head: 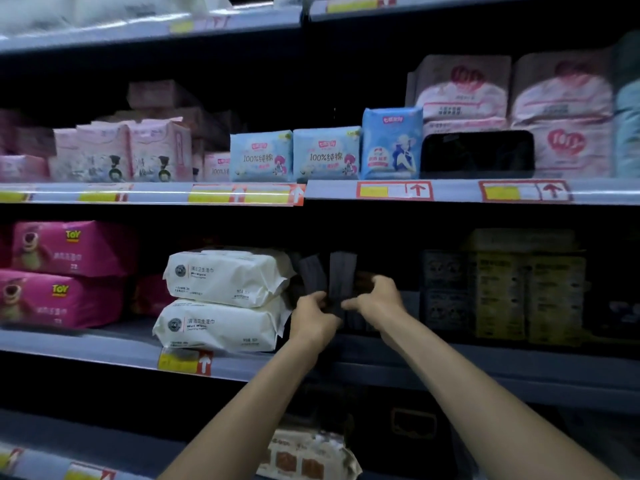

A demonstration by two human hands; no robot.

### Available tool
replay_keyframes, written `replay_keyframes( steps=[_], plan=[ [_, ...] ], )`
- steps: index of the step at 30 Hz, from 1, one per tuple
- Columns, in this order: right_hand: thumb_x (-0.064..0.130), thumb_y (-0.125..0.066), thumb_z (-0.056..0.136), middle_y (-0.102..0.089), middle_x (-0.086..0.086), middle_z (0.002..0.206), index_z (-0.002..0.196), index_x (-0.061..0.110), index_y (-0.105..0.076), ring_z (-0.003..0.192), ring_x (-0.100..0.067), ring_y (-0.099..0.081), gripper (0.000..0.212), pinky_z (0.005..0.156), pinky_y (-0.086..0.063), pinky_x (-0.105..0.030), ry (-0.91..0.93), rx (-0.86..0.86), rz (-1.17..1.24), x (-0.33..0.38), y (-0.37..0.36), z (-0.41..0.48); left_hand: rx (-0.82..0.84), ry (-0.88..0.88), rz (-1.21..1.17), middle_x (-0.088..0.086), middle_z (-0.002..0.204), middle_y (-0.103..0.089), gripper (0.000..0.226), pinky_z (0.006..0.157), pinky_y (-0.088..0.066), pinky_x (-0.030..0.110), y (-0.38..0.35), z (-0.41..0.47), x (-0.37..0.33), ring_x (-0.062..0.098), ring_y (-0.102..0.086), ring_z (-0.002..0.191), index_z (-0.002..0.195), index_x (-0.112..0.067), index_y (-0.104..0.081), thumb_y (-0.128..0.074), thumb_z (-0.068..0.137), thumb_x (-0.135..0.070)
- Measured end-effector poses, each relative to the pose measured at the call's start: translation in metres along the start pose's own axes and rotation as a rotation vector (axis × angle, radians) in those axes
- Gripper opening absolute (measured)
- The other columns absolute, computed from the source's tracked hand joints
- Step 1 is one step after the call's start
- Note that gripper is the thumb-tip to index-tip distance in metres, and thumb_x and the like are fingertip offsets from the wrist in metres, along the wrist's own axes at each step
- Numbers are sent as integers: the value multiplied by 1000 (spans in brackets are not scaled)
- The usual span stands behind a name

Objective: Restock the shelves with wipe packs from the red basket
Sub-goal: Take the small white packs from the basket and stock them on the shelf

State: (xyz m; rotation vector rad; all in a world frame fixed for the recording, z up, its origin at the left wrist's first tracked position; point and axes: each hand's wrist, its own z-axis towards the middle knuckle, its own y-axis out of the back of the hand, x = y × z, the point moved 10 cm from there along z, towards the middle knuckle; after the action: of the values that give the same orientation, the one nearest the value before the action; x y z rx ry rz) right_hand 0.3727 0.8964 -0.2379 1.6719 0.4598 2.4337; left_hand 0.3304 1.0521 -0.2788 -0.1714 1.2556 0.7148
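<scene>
Our left hand (313, 315) and right hand (377, 296) meet on the middle shelf (450, 372). Their fingers are curled round slim dark packs (341, 271) that stand upright just beside two stacked white packs (225, 278). We judge the dark packs soft, light and slick in film wrap. We would pinch the flat faces low down, so they do not tip. No red basket shows.

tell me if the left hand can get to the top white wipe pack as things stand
Probably yes. The left hand holds the dark packs right beside the top white wipe pack on the same shelf, with nothing between them. It would have to let go first.
</scene>
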Motion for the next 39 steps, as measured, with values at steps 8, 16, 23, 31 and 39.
replay_keyframes(
  steps=[8,16,23,31,39],
  plan=[
    [11,-82,85,-48,-9,153,157,21,-35,134,-29,-52,86,99,-50,-35,56,66,-145,15,14,-33,102,-46,124,8,133,-68,90,100,-57,43,0,-28,-16,23,-66,120,156,-14,-44,-82,74,-11],
    [44,-73,92,-40,-4,160,160,25,-30,146,-25,-40,82,113,-42,-40,243,86,-381,11,64,-71,152,-333,497,-6,147,-55,73,101,-53,38,4,-96,-53,18,-58,128,156,-33,-42,-68,89,-43],
    [61,-66,90,-10,-3,171,164,29,-6,158,-25,-9,100,125,-24,-44,298,166,-774,-15,96,-124,194,-538,914,-4,169,-27,91,124,-27,52,-10,-145,-58,22,-25,156,163,-40,-23,-38,83,-80],
    [62,-71,85,2,-10,171,163,30,5,158,-30,4,114,127,-14,-48,209,288,-857,-88,109,-198,302,-673,1009,0,170,-27,100,123,-28,53,-50,-208,-12,23,-25,157,164,-39,-16,-39,78,-83],
    [46,-72,91,-26,5,163,163,31,-14,147,-16,-32,93,114,-35,-30,204,405,-698,-191,95,-278,487,-633,947,3,163,-39,95,118,-35,52,-97,-283,94,28,-39,148,165,-32,-21,-39,84,-80]
  ],
)
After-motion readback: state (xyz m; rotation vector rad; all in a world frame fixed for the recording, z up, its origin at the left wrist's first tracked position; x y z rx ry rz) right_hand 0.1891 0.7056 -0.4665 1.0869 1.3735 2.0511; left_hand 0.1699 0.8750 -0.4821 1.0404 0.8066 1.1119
